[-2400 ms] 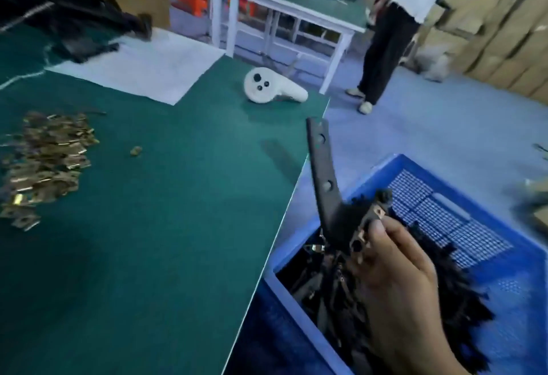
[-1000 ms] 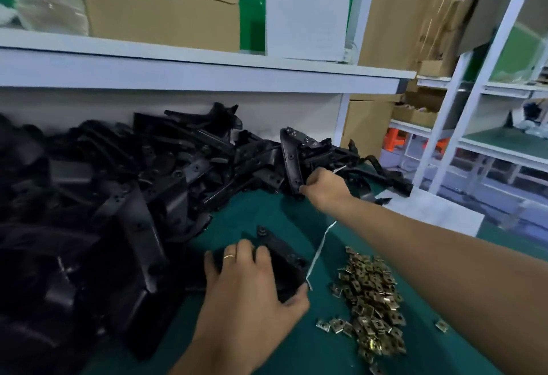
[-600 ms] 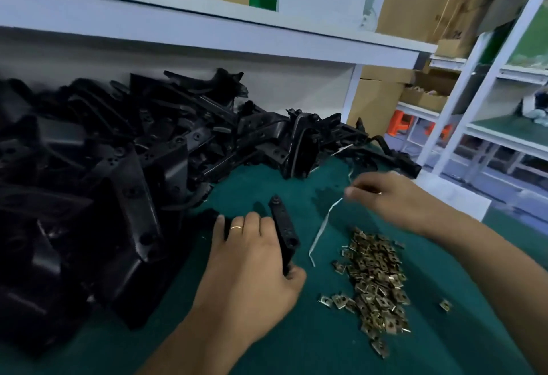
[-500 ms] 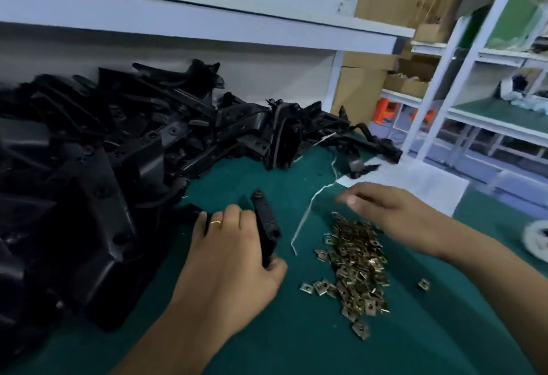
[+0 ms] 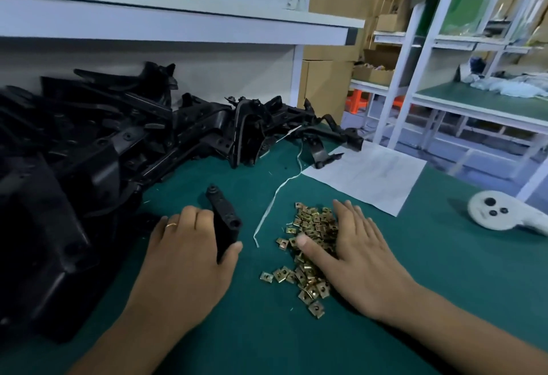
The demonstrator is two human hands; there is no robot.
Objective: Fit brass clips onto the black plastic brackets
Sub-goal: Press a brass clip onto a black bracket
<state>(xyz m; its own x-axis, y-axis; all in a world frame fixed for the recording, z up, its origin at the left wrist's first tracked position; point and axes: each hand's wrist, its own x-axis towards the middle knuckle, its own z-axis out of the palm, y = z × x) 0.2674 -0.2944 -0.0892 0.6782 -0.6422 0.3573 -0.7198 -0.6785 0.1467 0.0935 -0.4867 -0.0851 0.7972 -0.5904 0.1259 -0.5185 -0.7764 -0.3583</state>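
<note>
Gripping a black plastic bracket (image 5: 224, 222) upright with left hand (image 5: 189, 256); right hand (image 5: 358, 253) spread flat over brass clips (image 5: 308, 253) on green worktop (image 5: 444, 271).

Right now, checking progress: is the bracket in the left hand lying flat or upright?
Upright: the black bracket stands on the mat, gripped by the left hand.

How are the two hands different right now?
The left hand curls round a black bracket; the right hand lies flat with straight fingers on the brass clips. The left wears a ring; the right shows none. Both rest on the green table.
</note>
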